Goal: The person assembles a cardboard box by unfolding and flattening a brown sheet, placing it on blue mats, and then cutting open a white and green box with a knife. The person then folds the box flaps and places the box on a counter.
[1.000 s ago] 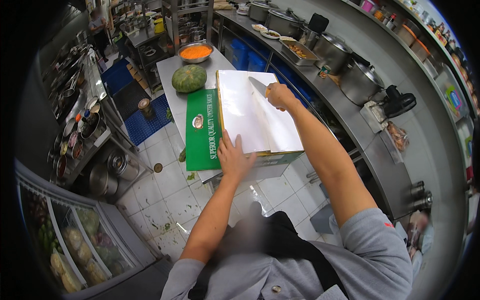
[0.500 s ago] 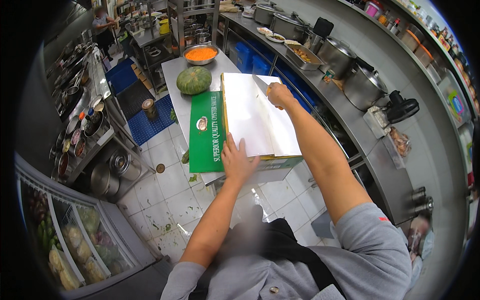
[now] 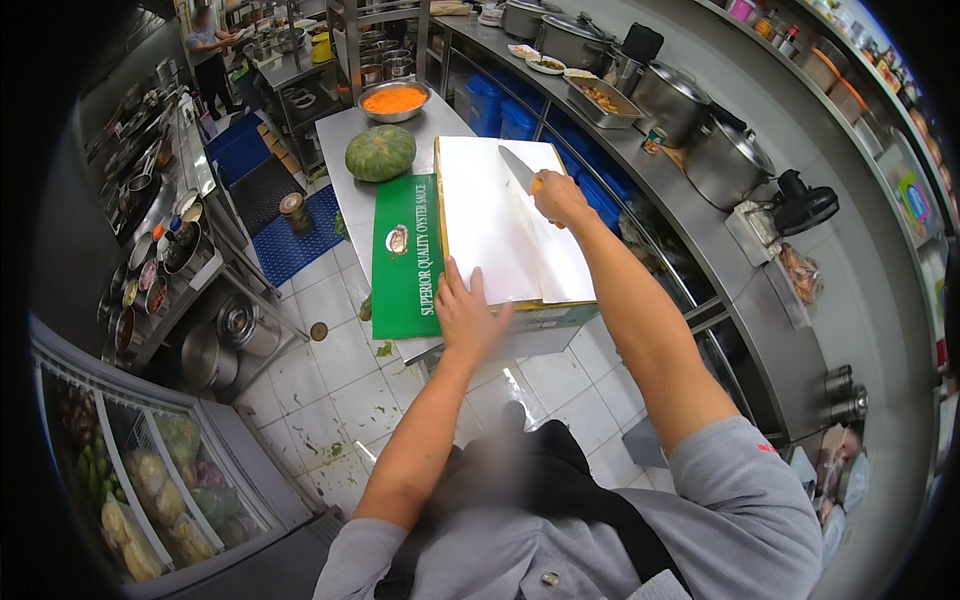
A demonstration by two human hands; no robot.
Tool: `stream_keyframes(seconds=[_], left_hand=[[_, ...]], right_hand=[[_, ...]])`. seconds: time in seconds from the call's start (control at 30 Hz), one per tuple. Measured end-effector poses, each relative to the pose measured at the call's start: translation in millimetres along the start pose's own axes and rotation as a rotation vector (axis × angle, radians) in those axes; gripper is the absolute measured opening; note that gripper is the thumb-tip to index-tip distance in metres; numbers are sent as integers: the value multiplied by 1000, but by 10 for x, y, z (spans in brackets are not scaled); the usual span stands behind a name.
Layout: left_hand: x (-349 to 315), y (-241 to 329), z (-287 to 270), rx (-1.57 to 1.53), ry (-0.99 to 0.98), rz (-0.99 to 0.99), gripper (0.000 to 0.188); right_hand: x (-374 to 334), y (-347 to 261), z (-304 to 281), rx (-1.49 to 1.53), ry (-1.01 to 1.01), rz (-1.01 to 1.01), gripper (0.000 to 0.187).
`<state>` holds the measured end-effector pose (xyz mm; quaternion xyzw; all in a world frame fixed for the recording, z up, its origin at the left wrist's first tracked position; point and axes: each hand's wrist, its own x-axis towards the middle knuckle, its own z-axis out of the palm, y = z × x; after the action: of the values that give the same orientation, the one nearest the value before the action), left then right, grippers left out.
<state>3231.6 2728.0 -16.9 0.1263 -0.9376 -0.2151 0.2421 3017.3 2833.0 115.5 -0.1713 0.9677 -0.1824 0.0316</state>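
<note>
A cardboard box with a white inner flap (image 3: 470,215) stands on the steel table; its green outer flap (image 3: 395,290) is folded out to the left. My right hand (image 3: 562,198) grips a knife (image 3: 518,165), its blade lying over the white surface near a lengthwise crease or slit. My left hand (image 3: 470,312) rests with fingers spread on the box's near left corner, where the green and white parts meet. Beyond the green flap sits a whole green pumpkin (image 3: 381,152). Behind it is a steel bowl (image 3: 395,118) of shredded orange food.
Along the right runs a steel counter (image 3: 735,290) with lidded pots (image 3: 735,160) and a tray of food (image 3: 603,102). An open-fronted fridge (image 3: 290,500) stands at the lower left. Green scraps lie on the tiled floor (image 3: 370,405). Another person (image 3: 208,60) stands far left.
The whole view has shifted slightly, with the box and table a little higher and more to the left. Both hands keep nearly the same places on the box.
</note>
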Motion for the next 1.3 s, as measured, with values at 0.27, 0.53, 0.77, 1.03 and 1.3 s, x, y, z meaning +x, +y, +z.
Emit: stream_keyframes(seconds=[0.27,0.53,0.77,1.03,1.3], left_hand=[[-40,19,11,1,7,6,75],[8,38,18,19,14,30,75],[-56,26,50,30,27,32,74],[-41,-13,74,30,-7,5,76],[-41,95,-81,150,-50,52,71]], right_hand=[[-427,44,-65,94,-24,30,36],[-823,145,-24,99,14,-2,24],[-1325,285,113,6,126,-104,21],[-2182,150,66,-1,52,5,19],[-3005,71,51,104,5,110,51]])
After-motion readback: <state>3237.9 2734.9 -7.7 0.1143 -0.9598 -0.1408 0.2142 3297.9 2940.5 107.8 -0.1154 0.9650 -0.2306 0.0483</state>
